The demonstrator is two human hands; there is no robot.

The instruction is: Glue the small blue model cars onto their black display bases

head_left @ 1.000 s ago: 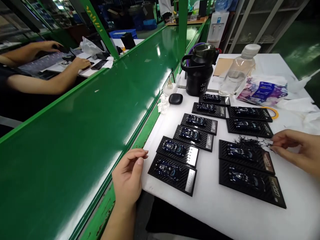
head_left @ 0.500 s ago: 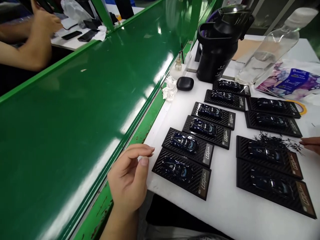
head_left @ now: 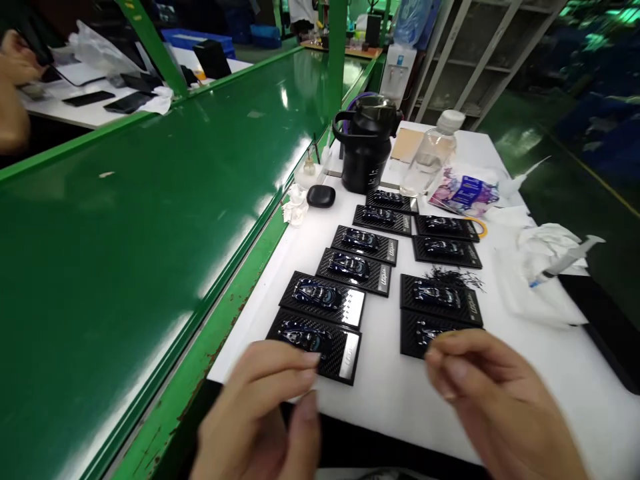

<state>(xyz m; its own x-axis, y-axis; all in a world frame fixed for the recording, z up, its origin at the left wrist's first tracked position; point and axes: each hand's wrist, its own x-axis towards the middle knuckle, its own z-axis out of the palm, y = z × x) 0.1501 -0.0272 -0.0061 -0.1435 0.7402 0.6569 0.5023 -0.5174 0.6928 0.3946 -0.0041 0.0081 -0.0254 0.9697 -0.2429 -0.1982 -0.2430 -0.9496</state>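
Head view, single entry.

Your left hand (head_left: 260,420): raised at the near edge of the white tabletop (head_left: 400,393), thumb and forefinger close together, pinching nothing that can be made out; it is blurred, so you cannot tell whether a small piece sits between the fingers (head_left: 295,363). It hovers just over the near end of the nearest car plaque (head_left: 315,343).

Your right hand (head_left: 495,400): also raised, fingers curled inward, partly covering the near-right plaque (head_left: 425,333). Whether it grips anything cannot be told.

Plaques: ten black carbon-pattern bases, each carrying a dark blue model car, laid in two columns running far from you. Left column: six, the second (head_left: 323,298) showing a bright metal nameplate. Right column: four, well apart from the left one.

Loose stock: a scatter of thin black slivers (head_left: 457,277) just beyond the third-from-far right plaque, touching its far edge.

Far end: black jug (head_left: 367,157), clear bottle (head_left: 430,155), printed packet (head_left: 465,192), black earbud case (head_left: 321,196), crumpled tissue (head_left: 295,205). Right: a syringe (head_left: 565,261) on white wipes.

Left: green conveyor (head_left: 125,220); another person's hand (head_left: 13,67) at the far bench.

Risks, as judged: both hands hang low over the near plaques, so a dropped wrist could scuff a car or shove a base out of line. A sleeve sweep could scatter the slivers across the glossy bases.
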